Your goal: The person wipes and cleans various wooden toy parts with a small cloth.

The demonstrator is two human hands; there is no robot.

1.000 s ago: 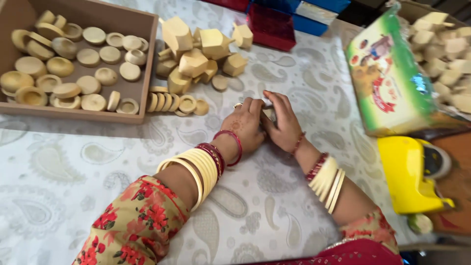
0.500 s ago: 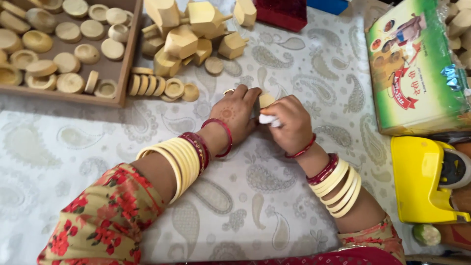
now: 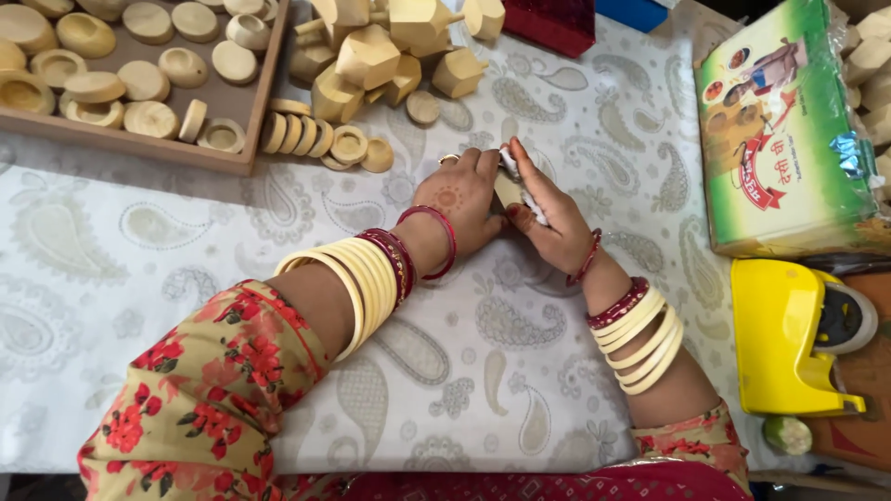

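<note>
Both hands are working one small wooden piece (image 3: 508, 188) just below the block pile (image 3: 390, 51): left hand (image 3: 459, 199) bracing, right hand (image 3: 548, 218) clamping a white scrap against it (rubbing, seemingly). Next calls for turning it.

A small pale wooden piece (image 3: 508, 188), mostly hidden, perhaps a disc, lies on the cloth.

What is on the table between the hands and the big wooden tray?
In the head view, a row of small round wooden discs lies on the patterned cloth, between the left hand and the wooden tray. They stand on edge by the tray's corner.
</note>
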